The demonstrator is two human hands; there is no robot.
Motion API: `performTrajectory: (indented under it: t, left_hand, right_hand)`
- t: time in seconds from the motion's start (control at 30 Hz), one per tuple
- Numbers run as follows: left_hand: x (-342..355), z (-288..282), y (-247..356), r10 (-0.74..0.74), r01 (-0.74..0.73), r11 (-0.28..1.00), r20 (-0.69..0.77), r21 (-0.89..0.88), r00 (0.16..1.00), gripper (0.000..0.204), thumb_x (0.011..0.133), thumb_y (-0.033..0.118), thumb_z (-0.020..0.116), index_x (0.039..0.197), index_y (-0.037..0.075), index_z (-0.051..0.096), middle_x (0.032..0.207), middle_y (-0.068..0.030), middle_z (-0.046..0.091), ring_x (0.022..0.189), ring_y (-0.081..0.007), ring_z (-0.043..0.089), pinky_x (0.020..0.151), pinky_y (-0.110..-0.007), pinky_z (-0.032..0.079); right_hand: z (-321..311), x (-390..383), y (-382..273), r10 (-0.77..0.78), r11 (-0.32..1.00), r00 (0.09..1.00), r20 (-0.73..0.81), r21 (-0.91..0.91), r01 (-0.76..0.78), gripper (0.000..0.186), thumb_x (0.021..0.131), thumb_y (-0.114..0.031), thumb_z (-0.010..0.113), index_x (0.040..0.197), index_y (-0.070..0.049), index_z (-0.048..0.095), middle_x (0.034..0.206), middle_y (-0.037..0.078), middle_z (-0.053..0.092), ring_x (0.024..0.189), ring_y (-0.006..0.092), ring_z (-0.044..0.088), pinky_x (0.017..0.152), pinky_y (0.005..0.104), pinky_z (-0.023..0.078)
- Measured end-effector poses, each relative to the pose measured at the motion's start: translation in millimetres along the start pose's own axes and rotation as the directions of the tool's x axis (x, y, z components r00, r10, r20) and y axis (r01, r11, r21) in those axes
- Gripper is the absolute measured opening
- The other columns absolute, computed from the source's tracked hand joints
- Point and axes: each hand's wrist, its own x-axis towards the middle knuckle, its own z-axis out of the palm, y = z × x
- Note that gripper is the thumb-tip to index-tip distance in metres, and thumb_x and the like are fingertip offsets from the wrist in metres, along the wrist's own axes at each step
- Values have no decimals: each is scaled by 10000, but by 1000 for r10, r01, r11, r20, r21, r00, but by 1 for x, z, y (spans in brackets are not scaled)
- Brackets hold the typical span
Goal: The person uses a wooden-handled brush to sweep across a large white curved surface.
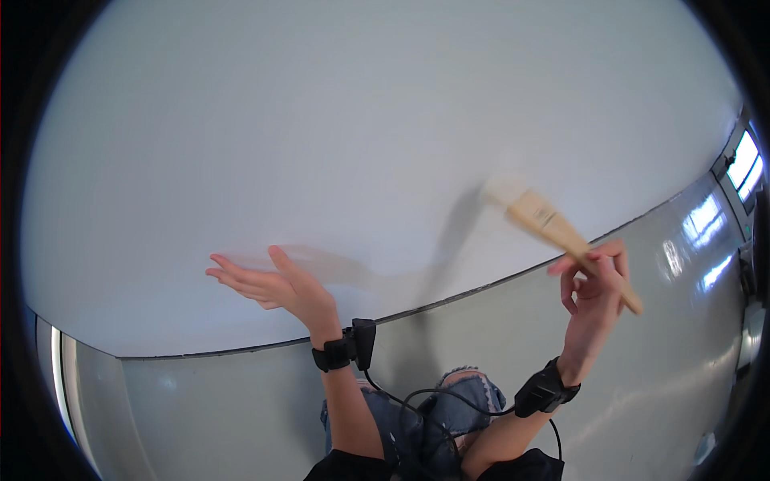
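My right hand [595, 280] grips the wooden handle of a flat paintbrush [553, 228], its fingers curled around the thin end. The brush tilts up and to the left, and its pale bristles are blurred against the white wall [361, 144]. Whether the bristles touch the wall, I cannot tell. On the left, my left hand [277, 282] is open, with fingers stretched and thumb apart, and nothing in it. It is close to the lower part of the wall, where its shadow falls.
A dark line [449, 298] marks the wall's lower edge above the shiny grey floor [265, 409]. Black straps with small devices [362, 343] are on both wrists, and a black cable [465, 398] hangs between them. My denim-covered knees are below. A bright window [744, 164] shows at far right.
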Motion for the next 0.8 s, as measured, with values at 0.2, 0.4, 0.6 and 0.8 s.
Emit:
performTrajectory:
  t: [0.2,0.4,0.6,0.8]
  left_hand:
    - [3,-2,1,-9,10,1000,-19,22,1000,796,1023,498,443,1636,147,74,1689,-189,-55,1556,-381,-12,1127,-689,74]
    - [4,-1,0,2,-2,999,-4,34,1000,788,1030,495,431,1636,154,60,1688,-193,-57,1554,-390,-4,1136,-678,83]
    - [2,4,-2,-13,13,999,-1,29,1000,778,1033,485,435,1637,167,61,1687,-197,-54,1551,-411,-12,1119,-716,88]
    - [4,-2,0,6,-6,1000,-13,26,1000,785,1026,491,442,1637,173,67,1687,-199,-60,1551,-418,-13,1113,-729,82]
  right_hand:
    - [32,7,4,-57,997,989,-139,-52,51,283,982,-188,478,1176,-40,621,1179,218,709,738,98,596,437,178,342]
    - [16,7,5,-26,924,995,-97,-381,-13,319,1011,-204,497,1076,-17,748,912,40,729,669,31,390,480,192,276]
    - [-1,7,24,278,848,960,25,-475,-233,319,1005,-257,545,1018,-41,779,838,7,720,638,41,424,508,215,326]
    - [8,5,66,453,755,888,80,-565,-334,359,1004,-285,567,974,0,782,749,58,723,655,74,543,550,233,416]
